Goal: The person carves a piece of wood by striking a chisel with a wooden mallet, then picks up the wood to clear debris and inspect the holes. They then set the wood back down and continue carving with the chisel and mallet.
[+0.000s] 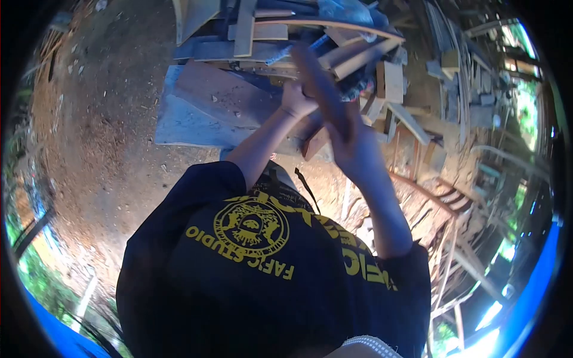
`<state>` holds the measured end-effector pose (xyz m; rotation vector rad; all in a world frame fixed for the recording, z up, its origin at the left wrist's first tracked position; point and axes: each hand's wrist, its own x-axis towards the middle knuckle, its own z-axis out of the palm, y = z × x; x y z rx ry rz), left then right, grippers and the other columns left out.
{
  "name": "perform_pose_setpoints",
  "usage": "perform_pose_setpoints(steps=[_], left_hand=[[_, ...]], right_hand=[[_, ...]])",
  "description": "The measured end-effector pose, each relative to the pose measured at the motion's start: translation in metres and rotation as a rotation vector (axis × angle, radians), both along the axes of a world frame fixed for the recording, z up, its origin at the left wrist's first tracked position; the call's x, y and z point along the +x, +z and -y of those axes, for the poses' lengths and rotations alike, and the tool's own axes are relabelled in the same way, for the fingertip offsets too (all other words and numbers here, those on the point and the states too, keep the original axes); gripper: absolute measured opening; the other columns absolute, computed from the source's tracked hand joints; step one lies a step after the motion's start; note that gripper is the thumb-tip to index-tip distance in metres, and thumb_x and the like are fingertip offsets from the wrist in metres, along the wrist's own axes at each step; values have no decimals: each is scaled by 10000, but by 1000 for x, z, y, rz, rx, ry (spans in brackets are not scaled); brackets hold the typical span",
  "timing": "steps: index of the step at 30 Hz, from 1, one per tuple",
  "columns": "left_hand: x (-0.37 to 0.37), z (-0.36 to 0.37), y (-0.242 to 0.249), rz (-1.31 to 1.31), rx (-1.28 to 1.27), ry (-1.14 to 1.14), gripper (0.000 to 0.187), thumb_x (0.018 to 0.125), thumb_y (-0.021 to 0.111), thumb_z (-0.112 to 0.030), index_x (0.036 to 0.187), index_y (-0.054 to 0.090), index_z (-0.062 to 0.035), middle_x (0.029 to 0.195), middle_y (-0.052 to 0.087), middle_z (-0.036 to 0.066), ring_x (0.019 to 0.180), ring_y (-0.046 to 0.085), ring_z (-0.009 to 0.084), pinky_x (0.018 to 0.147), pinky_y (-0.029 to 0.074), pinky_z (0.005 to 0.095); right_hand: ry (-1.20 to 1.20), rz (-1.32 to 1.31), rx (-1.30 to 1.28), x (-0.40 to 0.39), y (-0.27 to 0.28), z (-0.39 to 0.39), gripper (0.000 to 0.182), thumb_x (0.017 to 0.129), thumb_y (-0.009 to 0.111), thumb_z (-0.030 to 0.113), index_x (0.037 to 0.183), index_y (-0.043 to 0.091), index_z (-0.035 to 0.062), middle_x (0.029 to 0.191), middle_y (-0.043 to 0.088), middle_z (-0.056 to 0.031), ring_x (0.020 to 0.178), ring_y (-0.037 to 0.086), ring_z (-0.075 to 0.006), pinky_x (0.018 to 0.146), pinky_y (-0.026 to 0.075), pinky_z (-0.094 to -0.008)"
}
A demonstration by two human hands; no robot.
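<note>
My right hand [353,138] is wrapped round the lower end of a dark brown wooden bar [319,86], which is smeared by motion and tilts up to the left. Closed into a fist, my left hand [298,99] is just left of the bar, over the workbench. What its fingers grip is hidden behind the bar. A broad reddish-brown board [218,89] lies on the workbench's pale blue-grey top [179,128], to the left of my left hand.
Loose wood pieces [245,27] are piled along the bench's far side. A clear plastic bag [343,11] lies at the back. Wood blocks [391,80] and offcuts [409,122] crowd the right. Dirt ground [101,119] with wood chips spreads on the left.
</note>
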<state>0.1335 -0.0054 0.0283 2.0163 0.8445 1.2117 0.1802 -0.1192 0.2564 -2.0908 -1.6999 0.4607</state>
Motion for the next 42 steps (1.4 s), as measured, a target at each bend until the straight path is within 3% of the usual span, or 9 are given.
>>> perform_pose_setpoints(steps=[3, 6, 9, 14, 17, 22, 28, 31, 42], left_hand=[[1, 8, 22, 303, -151, 16, 212, 676, 739, -179, 612, 559, -86, 612, 579, 90, 532, 575, 248, 515, 454, 333], [-4, 5, 14, 277, -222, -7, 208, 666, 751, -202, 634, 588, -78, 628, 603, 102, 553, 608, 255, 536, 474, 336], [-8, 10, 10, 274, -229, 6, 262, 623, 783, -300, 743, 622, -132, 669, 637, 94, 607, 650, 287, 545, 510, 372], [-6, 12, 1, 249, -251, 23, 276, 607, 773, -339, 740, 615, -155, 649, 623, 76, 592, 636, 286, 531, 495, 391], [-5, 12, -5, 243, -264, -31, 245, 605, 748, -315, 723, 599, -160, 626, 606, 59, 580, 623, 285, 526, 491, 399], [-11, 16, -2, 288, -213, -5, 209, 598, 716, -281, 698, 583, -155, 623, 581, 53, 586, 612, 288, 509, 467, 416], [-10, 19, -3, 225, -251, -111, 260, 554, 722, -227, 752, 585, -130, 734, 592, 55, 671, 615, 285, 569, 477, 409], [-15, 25, -2, 237, -257, -106, 260, 532, 715, -223, 729, 570, -134, 696, 573, 51, 647, 605, 278, 547, 463, 402], [-22, 33, -6, 206, -188, -153, 247, 528, 696, -236, 704, 549, -146, 631, 549, 37, 623, 595, 268, 552, 444, 410]], right_hand=[[-277, -145, 279, -1, 64, -7, 323, 919, 561, 198, 1140, 478, -22, 747, 605, -107, 573, 572, -132, 548, 476, -283], [85, -488, 879, 11, 24, -17, 356, 925, 549, 199, 1181, 455, -30, 737, 600, -104, 578, 555, -184, 590, 472, -296], [-239, -135, -155, -6, -35, 7, 291, 886, 572, 223, 1011, 457, -12, 729, 582, -230, 622, 575, -439, 590, 490, -402], [-231, -380, 191, 36, 35, 10, 311, 916, 564, 268, 1049, 520, -9, 768, 579, -88, 634, 566, -128, 517, 461, -233], [-445, -427, 784, 5, 13, 1, 246, 921, 550, 247, 1036, 532, 30, 851, 565, -85, 665, 545, -125, 548, 458, -238], [-410, -247, -135, 4, -41, 26, 315, 867, 647, 155, 1096, 490, 7, 864, 619, -98, 710, 612, -123, 543, 484, -232], [-807, -532, 977, 28, 40, 22, 395, 947, 439, 376, 846, 615, 37, 757, 610, -65, 807, 607, -207, 767, 497, -323], [-443, -5, -359, -18, -41, 24, 597, 863, 658, 283, 1291, 400, -44, 1051, 611, -172, 957, 586, -205, 847, 445, -319], [-415, -361, 562, 19, 30, 44, 468, 900, 562, 325, 1219, 435, 7, 889, 600, -156, 646, 565, -211, 482, 445, -287]])
